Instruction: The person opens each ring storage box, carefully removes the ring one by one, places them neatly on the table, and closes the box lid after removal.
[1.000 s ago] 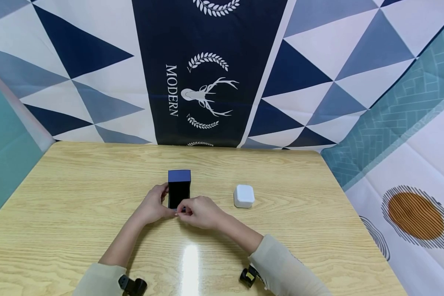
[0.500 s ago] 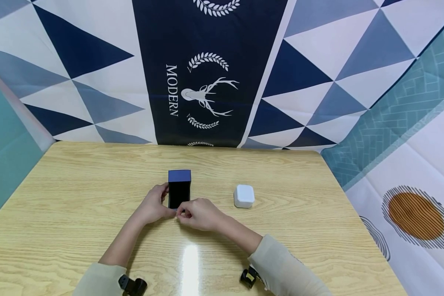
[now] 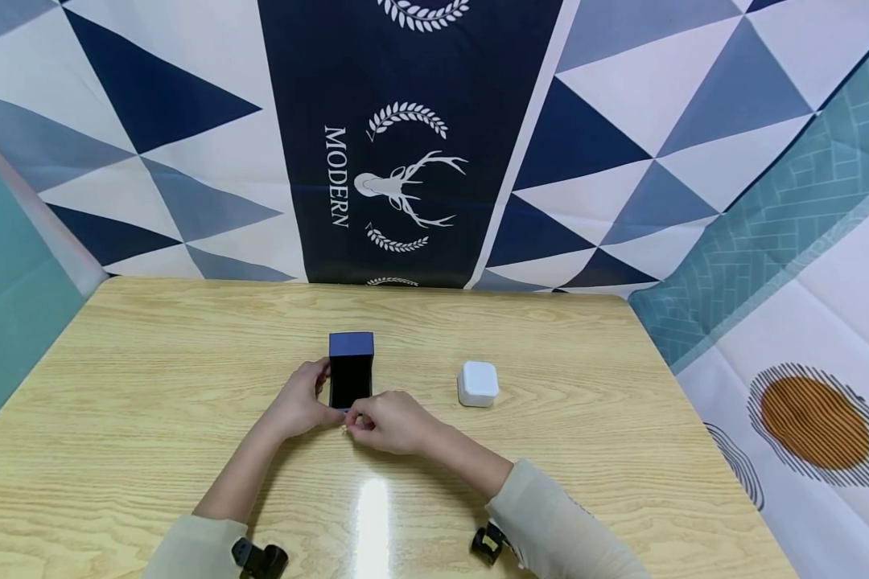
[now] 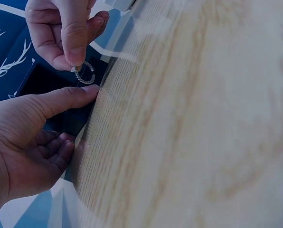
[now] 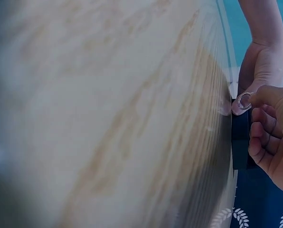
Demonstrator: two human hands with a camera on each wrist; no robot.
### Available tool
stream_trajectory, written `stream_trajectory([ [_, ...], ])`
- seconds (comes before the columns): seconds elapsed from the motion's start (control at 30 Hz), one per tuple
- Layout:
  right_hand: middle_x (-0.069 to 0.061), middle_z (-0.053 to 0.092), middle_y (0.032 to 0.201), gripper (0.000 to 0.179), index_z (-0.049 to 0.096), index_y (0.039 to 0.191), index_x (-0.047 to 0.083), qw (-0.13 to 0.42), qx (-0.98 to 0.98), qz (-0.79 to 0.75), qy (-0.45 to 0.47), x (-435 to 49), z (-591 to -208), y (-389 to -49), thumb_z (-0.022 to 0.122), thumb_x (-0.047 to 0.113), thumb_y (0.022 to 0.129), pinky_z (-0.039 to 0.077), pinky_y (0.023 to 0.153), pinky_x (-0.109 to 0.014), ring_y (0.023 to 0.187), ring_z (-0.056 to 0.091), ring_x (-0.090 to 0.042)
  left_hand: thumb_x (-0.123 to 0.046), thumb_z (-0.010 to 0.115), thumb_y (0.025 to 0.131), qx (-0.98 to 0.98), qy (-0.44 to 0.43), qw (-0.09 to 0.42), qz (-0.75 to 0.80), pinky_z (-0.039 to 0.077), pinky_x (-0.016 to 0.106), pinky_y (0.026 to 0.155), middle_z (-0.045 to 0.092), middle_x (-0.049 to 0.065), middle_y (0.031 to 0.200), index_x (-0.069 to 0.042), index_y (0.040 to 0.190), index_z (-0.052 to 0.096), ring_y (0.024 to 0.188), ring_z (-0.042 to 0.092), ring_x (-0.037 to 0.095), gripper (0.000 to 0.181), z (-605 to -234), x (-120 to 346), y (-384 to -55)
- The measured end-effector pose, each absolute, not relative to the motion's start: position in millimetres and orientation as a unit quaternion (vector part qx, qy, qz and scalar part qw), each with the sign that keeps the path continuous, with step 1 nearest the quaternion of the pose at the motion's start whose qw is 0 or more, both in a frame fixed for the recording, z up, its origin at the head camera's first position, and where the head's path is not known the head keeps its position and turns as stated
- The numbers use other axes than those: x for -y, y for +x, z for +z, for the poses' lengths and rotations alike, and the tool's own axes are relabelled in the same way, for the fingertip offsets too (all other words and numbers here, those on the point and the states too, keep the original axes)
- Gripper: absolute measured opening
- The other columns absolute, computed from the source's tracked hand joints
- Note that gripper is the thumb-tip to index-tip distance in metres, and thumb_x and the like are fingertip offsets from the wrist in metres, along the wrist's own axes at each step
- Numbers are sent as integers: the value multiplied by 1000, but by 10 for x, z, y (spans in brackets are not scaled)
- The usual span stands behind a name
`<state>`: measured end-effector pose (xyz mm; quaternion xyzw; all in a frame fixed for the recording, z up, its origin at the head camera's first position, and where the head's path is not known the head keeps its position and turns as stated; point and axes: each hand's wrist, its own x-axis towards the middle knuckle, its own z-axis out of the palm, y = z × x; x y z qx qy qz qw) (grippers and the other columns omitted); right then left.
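Note:
A small dark blue jewelry box [image 3: 351, 344] stands on the table with its lid raised and its black inside facing the person. My left hand [image 3: 306, 404] grips the box from the left, thumb along the front edge and fingers at the side. Between thumb and index finger, my right hand [image 3: 393, 422] pinches a silvery ring [image 4: 87, 82] with a beaded or twisted band and a gap in it. In the right wrist view the ring [image 5: 239, 103] overlaps the left thumb, just in front of the box. The right fingers hide part of the box front.
A white rounded cube [image 3: 478, 383] sits on the wooden table [image 3: 565, 450] to the right of the box. Behind the table hangs a patterned cloth [image 3: 398, 185] with triangles and a deer head. Wrist cameras [image 3: 261, 558] are strapped at both sleeves.
My right hand has drawn slightly toward the person, away from the box's front, bringing the ring along. The left hand, box and white cube have stayed in place.

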<state>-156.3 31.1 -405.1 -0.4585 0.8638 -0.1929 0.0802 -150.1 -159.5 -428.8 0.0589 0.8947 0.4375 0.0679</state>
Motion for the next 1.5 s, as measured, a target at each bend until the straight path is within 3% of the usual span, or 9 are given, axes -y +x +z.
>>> stream_trajectory([
  [1.03,9,68,74,12,70,92,15,96,-872,-158,-454,-322,-4061,-1561,60,23,91,38,58,-6,58,47,8,-13,81,64,-894,58,72,438,46,43,89,51,19,116,5,136,39,102,49,29,86,-4292,1589,-1496],
  [1.5,11,65,73,11,69,91,18,112,-873,-138,-454,-326,-4055,-1559,60,23,91,37,57,-8,58,45,6,-17,84,65,-893,48,85,440,46,46,95,49,22,122,8,139,33,112,49,35,94,-4267,1590,-1488],
])
